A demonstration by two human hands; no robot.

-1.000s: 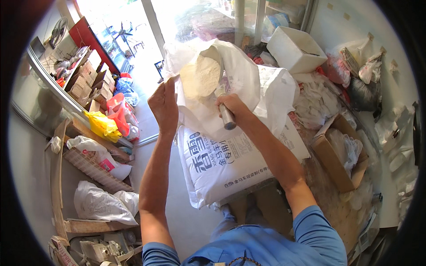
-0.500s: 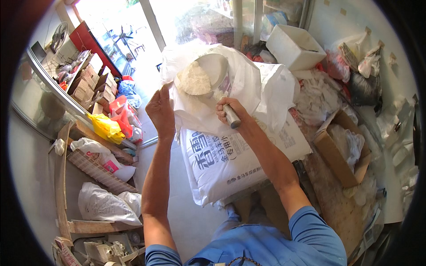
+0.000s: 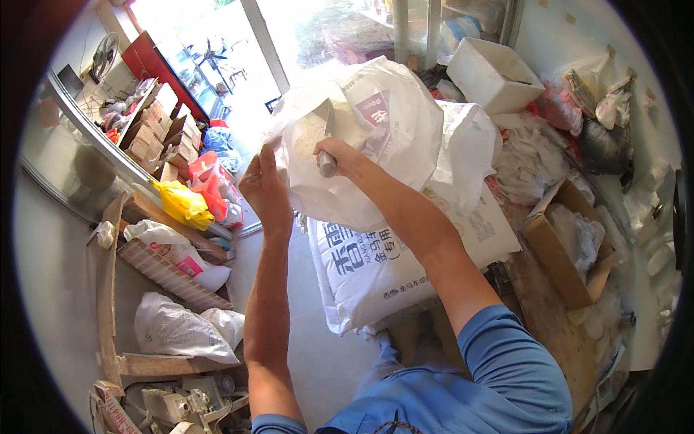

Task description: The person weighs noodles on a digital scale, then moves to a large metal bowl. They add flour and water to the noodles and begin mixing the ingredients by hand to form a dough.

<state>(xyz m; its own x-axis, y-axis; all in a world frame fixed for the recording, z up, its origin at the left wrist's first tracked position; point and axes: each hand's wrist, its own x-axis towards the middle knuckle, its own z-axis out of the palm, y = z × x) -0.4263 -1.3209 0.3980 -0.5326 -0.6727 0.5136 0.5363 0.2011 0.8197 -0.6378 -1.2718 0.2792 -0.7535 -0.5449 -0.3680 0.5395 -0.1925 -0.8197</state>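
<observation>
My right hand (image 3: 341,157) is closed round the handle of a metal scoop (image 3: 327,166). Its blade is turned on edge inside an open white sack (image 3: 416,108), among pale flour (image 3: 309,137). At the left side of the sack's mouth, my left hand (image 3: 266,192) pinches the plastic rim and holds it up. A purple printed patch shows through the sack's inner wall. Beneath lies a full, flat white sack (image 3: 397,286) with dark printing. The scoop's lower edge is hidden in the flour.
On the right are a white foam box (image 3: 491,76), an open cardboard box (image 3: 560,253) and hanging plastic bags (image 3: 603,141). To the left stands a wooden shelf frame (image 3: 110,289) with white bags; yellow and red bags (image 3: 181,204) lie beyond it.
The scoop, heaped with flour half a second ago, has turned on edge and its heap no longer shows. My right hand has moved left and up. My left hand still grips the rim.
</observation>
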